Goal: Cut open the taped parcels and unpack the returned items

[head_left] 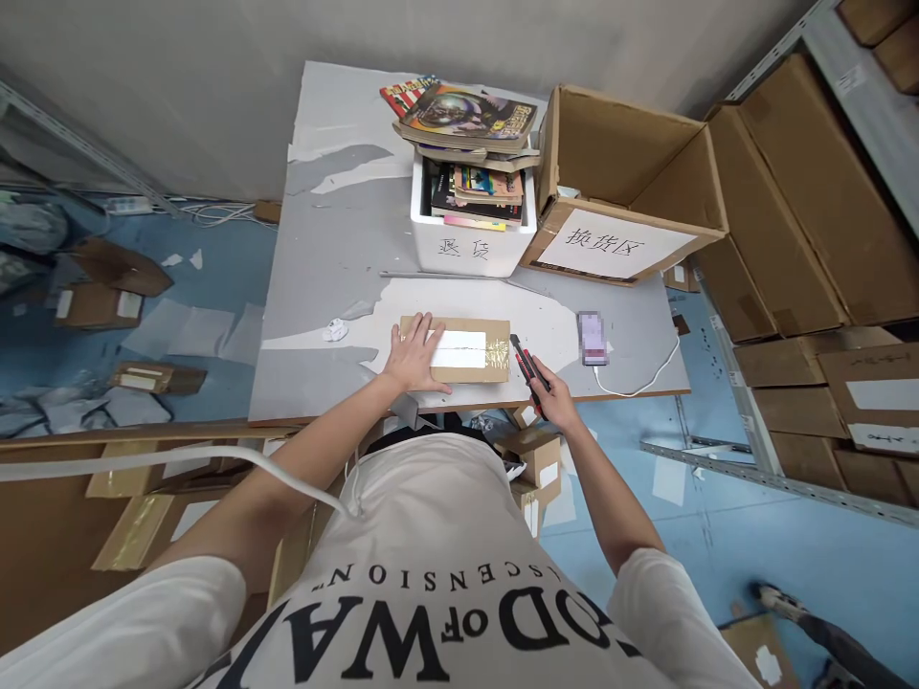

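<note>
A small cardboard box (497, 335) with a white label and clear tape lies near the front of the table. My left hand (417, 354) rests on its left end, fingers spread over the top. In my right hand (549, 390) is a black and red utility knife (526, 362), its tip pointing up and left beside the box's right end. Whether the tip touches the cardboard I cannot tell.
Behind the box stand a white bin (466, 251) of books and an open carton (632, 215). To the right lies a phone (593, 338) on a white cable. A crumpled paper (335, 330) is left. Boxes crowd the floor; a person's leg (840, 643) shows lower right.
</note>
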Tool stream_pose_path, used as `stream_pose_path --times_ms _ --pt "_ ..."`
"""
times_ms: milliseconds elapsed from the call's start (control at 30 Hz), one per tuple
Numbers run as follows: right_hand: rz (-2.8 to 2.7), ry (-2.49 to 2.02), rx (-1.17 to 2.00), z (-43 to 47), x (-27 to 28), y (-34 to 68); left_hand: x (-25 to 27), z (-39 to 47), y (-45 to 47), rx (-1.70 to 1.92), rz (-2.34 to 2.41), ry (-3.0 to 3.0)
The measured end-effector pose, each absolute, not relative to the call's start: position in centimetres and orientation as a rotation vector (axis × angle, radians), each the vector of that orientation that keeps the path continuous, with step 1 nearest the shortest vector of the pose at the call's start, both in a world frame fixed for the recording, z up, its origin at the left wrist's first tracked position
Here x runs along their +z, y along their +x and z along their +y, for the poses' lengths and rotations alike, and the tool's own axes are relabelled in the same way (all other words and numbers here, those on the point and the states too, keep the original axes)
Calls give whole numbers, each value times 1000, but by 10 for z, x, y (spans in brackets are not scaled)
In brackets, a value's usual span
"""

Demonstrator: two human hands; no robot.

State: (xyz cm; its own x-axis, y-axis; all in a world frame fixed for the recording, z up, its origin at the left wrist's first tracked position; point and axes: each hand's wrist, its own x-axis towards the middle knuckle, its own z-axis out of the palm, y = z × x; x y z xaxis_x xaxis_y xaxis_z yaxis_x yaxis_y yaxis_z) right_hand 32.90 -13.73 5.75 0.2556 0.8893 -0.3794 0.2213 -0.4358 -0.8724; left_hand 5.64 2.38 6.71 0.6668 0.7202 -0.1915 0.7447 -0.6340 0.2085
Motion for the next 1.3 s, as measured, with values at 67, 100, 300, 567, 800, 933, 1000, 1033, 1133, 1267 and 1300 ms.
stream_pose_path --times_ms 67,100,300,567,800,933,1000,1033,1133,1267,1300 --pt "-1000 -1799 1235 -137 55 332 68 22 56 -132 1183 2609" --pt "-1001 -1792 1248 -137 54 333 69 22 56 -129 1186 2608" --pt "-1141 -1852 1229 -132 57 346 70 22 57 -109 1227 2585" --pt "-1259 -1823 1411 -136 65 357 70 21 56 -92 1243 2545" --pt "-1292 -1800 1423 -158 65 354 68 20 55 -88 1243 2514" --pt "-1391 -1808 1399 -166 61 348 67 21 55 -93 1252 2503" --pt "-1389 -1816 1362 -168 63 348 67 22 55 -87 1258 2510" --pt "-1384 -1822 1353 -170 65 351 67 22 55 -82 1260 2513" --pt "-1343 -1868 1345 -178 70 368 66 23 55 -82 1266 2504" --pt "-1215 -2135 1036 -177 52 387 63 25 53 -27 1224 2458" --pt "-1211 -2232 924 -172 42 386 61 26 51 17 1204 2432"
